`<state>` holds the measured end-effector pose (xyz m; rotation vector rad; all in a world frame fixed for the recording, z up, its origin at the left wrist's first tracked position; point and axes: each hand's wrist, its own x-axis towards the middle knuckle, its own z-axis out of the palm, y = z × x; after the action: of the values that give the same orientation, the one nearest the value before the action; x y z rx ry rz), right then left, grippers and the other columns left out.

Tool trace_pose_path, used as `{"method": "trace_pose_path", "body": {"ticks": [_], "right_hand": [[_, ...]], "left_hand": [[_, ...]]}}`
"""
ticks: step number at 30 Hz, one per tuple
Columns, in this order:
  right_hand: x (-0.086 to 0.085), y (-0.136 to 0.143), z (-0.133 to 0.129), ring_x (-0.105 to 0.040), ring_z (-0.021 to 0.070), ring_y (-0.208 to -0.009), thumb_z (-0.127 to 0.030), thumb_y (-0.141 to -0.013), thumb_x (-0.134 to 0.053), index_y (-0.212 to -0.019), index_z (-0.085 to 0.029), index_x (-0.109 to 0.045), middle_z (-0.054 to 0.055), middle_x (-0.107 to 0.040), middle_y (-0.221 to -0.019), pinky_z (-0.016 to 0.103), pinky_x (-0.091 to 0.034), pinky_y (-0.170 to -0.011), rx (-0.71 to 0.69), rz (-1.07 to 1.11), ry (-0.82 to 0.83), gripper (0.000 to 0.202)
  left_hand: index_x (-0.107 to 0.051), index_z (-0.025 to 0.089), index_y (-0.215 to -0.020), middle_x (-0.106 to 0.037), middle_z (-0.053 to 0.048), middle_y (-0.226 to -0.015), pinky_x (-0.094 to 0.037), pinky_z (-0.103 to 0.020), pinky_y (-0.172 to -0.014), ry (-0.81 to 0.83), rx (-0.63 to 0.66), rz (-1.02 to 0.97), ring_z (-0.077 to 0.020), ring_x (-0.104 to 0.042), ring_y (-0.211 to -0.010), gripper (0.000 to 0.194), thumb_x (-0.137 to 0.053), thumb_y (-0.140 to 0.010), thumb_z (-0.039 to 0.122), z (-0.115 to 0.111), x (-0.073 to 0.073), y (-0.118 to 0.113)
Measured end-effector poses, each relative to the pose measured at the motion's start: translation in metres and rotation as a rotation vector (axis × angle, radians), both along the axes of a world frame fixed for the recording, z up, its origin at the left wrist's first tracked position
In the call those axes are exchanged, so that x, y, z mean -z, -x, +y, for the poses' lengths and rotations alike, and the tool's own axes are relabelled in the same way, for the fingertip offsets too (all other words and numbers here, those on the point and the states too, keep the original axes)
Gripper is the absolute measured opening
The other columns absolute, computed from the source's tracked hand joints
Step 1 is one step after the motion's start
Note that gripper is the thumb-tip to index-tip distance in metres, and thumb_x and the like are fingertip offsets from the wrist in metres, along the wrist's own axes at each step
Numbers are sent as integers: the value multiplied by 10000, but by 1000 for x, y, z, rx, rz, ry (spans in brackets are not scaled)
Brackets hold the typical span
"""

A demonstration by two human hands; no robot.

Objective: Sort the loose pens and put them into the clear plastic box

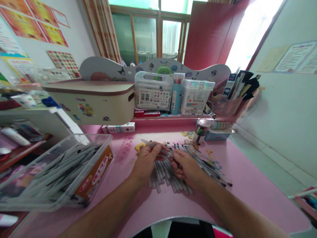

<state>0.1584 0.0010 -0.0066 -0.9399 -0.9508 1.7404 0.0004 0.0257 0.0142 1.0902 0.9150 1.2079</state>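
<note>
My left hand (149,158) is closed around a clear pen barrel (146,142) that points up and to the left. Close beside it, my right hand (183,163) pinches the other end of the same pen, its fingers curled in. Beneath both hands a pile of pen caps (159,177) lies spread on the pink desk. Several pens with dark tips (210,167) fan out to the right of my right hand. To the left stands a clear plastic bin (109,140) holding many translucent pens (66,165).
A lidded cream box (99,107), a clear marker case (153,96), a blue pencil tube (176,99) and another marker box (196,99) line the back shelf. A round jar (201,130) and a blue box (218,135) stand at the desk's back right. The desk (257,198) curves in front.
</note>
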Motion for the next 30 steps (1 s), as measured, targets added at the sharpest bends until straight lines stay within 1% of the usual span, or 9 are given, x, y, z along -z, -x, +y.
{"method": "trace_pose_path", "body": {"ticks": [6, 10, 12, 15, 19, 21, 23, 26, 30], "right_hand": [[2, -2, 1, -208, 20, -350, -470, -790, -725, -847, -179, -559, -102, -449, -504, 144, -124, -324, -33, 10, -14, 339], [5, -2, 2, -203, 37, -341, -463, -803, -699, -866, -212, -513, -115, -439, -477, 139, -148, -301, -10, 6, -21, 319], [5, -1, 2, -202, 44, -334, -482, -810, -683, -871, -228, -483, -122, -434, -466, 137, -158, -294, 16, -2, -43, 329], [7, 2, 0, -196, 49, -329, -511, -838, -644, -881, -238, -458, -128, -431, -462, 142, -165, -294, 54, -45, -95, 333], [8, 5, -5, -258, 64, -378, -501, -886, -612, -911, -220, -511, -117, -403, -472, 159, -196, -360, -20, -183, -222, 300], [8, 5, -7, -328, 78, -435, -438, -913, -606, -941, -206, -572, -94, -420, -524, 180, -250, -416, -83, -274, -303, 236], [6, 6, -9, -397, 102, -500, -360, -941, -577, -982, -211, -622, -66, -459, -585, 209, -305, -475, -73, -367, -386, 160], [3, 5, -12, -520, 152, -641, -269, -965, -506, -950, -225, -646, -9, -575, -706, 265, -398, -606, 113, -538, -557, 148], [-2, 9, -21, -564, 197, -807, -197, -979, -434, -912, -218, -608, 43, -619, -859, 324, -433, -748, 302, -770, -909, 188]], "left_hand": [[-623, 191, -770, -678, 4, -740, -529, -276, -673, 20, -290, -290, -150, -645, -694, 260, -664, -846, 436, 10, -4, 6], [-596, 223, -759, -623, 47, -672, -524, -273, -714, 16, -513, -497, -117, -603, -660, 209, -551, -941, 317, 27, -35, 33], [-602, 224, -773, -596, 62, -642, -495, -228, -659, 17, -565, -541, -84, -541, -585, 246, -477, -984, 243, 28, -50, 43], [-596, 195, -769, -558, 63, -613, -367, -164, -477, 167, -455, -465, -48, -427, -480, 181, -554, -942, 165, 15, -55, 37], [-610, 161, -840, -554, 45, -636, -292, -136, -387, 459, -103, -276, -44, -437, -444, 107, -715, -821, 167, -18, -28, 2], [-603, 156, -812, -519, 48, -567, -307, -146, -366, 541, -75, -252, -56, -418, -395, 144, -667, -878, 267, -29, -16, -9], [-578, 159, -740, -510, 37, -521, -379, -169, -382, 586, -159, -251, -74, -448, -382, 243, -573, -941, 295, -33, -10, -11], [-554, 157, -669, -626, -31, -616, -522, -208, -512, 651, -253, -300, -111, -611, -519, 297, -510, -959, 205, -36, -12, -7], [-624, 139, -713, -692, -82, -719, -589, -275, -594, 790, -62, -464, -165, -689, -634, 235, -506, -917, 143, -51, -10, -15]]}}
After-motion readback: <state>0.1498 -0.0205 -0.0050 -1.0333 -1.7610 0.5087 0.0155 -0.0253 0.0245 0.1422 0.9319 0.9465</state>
